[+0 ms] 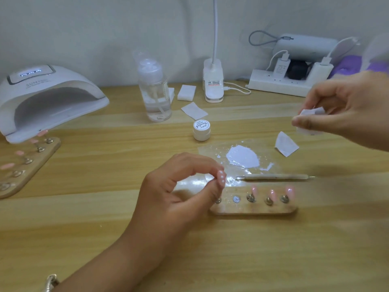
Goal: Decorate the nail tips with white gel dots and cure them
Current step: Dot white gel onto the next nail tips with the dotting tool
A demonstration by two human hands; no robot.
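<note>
Fingers of my left hand [174,199] curl in, thumb and forefinger pinching a pink tip [222,179] with three white dots, just over the left end of the near holder [252,210]. My right hand [345,114] is raised over the table's right side, its fingertips pinching a crumpled wipe [311,113].

Bare wood lies between the holder and me, and between my two hands. The holder carries three pink tips on its right pegs; my thumb hides part of its leftmost peg. The dotting tool [275,177] lies just behind it, parallel. Beyond that, the white gel [243,155] is pooled on clear film, with the jar [201,130] behind and a folded wipe [286,146] to the right. The lamp [46,100] sits far left; a second holder [27,165] lies at its mouth, cut off by the frame edge. My right hand is blurred.
</note>
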